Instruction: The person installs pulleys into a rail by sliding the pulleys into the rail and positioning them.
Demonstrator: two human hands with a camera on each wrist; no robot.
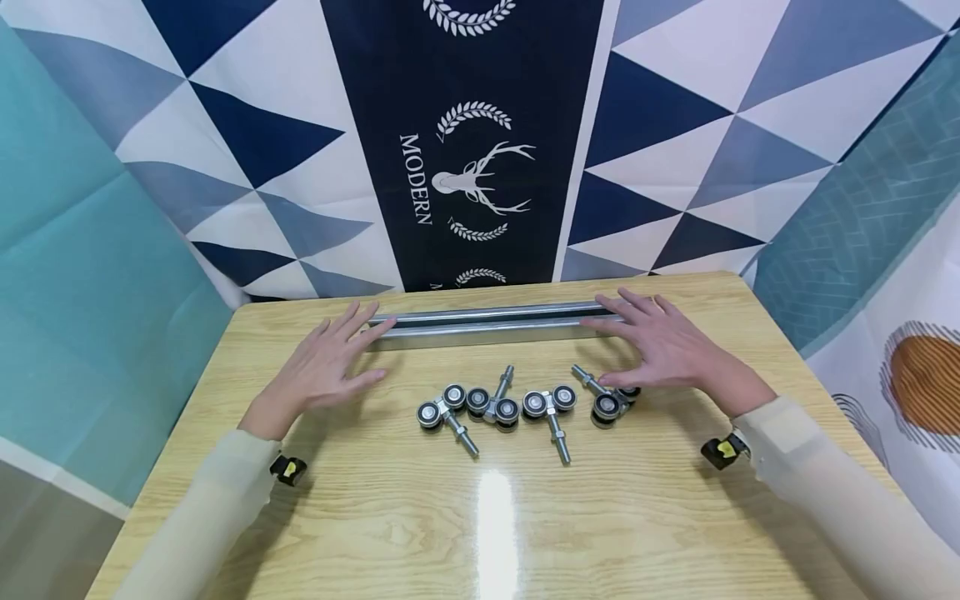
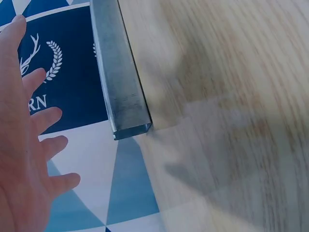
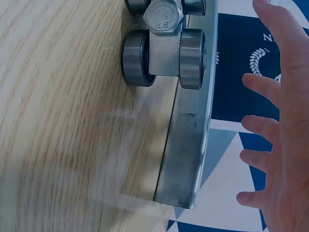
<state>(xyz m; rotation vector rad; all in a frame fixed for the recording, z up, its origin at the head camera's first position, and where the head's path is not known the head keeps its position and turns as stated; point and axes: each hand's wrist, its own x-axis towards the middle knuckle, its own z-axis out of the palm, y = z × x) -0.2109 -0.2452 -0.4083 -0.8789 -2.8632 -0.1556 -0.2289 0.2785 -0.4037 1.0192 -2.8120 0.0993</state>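
A silvery metal channel rail (image 1: 487, 336) lies lengthwise across the back of the wooden table, its slotted side facing up. Over its left end hovers my left hand (image 1: 318, 367), fingers spread and holding nothing. At the opposite end my right hand (image 1: 663, 346) is likewise spread, with nothing in its grasp. Several roller trolleys with threaded bolts lie in a row before the rail; the leftmost trolley (image 1: 452, 417) points its bolt toward me. The rightmost trolley (image 1: 606, 408) is partly hidden under my right hand. The right wrist view shows a trolley's bolt head (image 3: 163, 17) close up.
A patterned cloth (image 1: 480, 100) with a deer print hangs right behind the table's back edge. Teal cloth (image 1: 97, 233) hangs on the left side. The wooden tabletop (image 1: 390, 517) reflects a bright streak of light near the front.
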